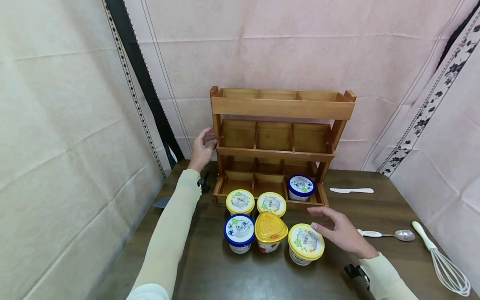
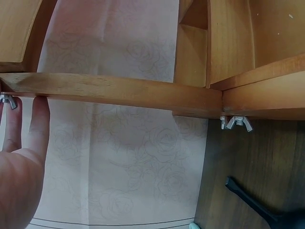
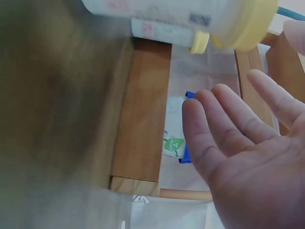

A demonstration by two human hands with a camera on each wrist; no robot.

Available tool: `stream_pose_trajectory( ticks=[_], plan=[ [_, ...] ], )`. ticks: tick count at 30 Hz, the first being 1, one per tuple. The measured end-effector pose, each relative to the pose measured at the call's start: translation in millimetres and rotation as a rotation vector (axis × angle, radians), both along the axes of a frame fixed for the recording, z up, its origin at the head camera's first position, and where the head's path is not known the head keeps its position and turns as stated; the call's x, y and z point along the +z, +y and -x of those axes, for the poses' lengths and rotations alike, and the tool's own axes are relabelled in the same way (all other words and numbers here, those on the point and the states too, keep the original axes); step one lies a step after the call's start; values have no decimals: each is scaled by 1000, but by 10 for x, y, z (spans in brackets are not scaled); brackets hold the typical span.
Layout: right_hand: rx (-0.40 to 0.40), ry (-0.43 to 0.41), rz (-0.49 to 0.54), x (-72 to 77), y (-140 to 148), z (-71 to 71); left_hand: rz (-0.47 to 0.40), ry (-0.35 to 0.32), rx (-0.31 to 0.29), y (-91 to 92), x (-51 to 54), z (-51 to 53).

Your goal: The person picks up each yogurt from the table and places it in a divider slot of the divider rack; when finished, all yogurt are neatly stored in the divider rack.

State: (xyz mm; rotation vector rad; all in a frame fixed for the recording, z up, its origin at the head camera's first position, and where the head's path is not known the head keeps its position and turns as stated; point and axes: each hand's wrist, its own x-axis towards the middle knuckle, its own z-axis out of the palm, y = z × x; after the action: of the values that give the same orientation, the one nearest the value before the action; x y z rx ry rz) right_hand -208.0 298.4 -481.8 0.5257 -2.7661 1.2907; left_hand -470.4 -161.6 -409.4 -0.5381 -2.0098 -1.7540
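Our left hand (image 1: 203,148) touches the side of the wooden rack (image 1: 281,109) in the head view, our right hand (image 1: 343,233) beside the nearest yellow-lidded tub (image 1: 306,242) on the table (image 1: 213,277). Only the left wrist view gives us a wing nut (image 2: 7,99) by straight fingers (image 2: 38,126); only the right wrist view, dark print (image 3: 199,19) above outstretched fingers, contact with the tub unclear.

The brown three-tier wooden rack (image 1: 283,109) looks smooth and satiny, with visible grain; its silvery wing nut (image 2: 239,122) is shiny metal. The dark brown wood-look table (image 1: 210,275) has a soft gloss. Smooth plastic lids top the round yellow-lidded tubs (image 1: 306,242) and round blue-lidded tubs (image 1: 239,230); the tub with a triangular orange-yellow lid (image 1: 271,227) looks glossier. The white-handled spoon (image 1: 405,236) has a shiny metal bowl. Creased, matt cloth forms the pale drapes (image 1: 285,58).
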Motion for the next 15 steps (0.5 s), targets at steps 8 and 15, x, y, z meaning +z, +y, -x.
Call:
stream_pose_trajectory(
  ticks=[8,15],
  plan=[
    [34,27,22,-72,-1,-241,6,5,6,4,1,-12],
    [74,42,51,-190,13,-361,3,6,21,43,11,-8]
  ],
)
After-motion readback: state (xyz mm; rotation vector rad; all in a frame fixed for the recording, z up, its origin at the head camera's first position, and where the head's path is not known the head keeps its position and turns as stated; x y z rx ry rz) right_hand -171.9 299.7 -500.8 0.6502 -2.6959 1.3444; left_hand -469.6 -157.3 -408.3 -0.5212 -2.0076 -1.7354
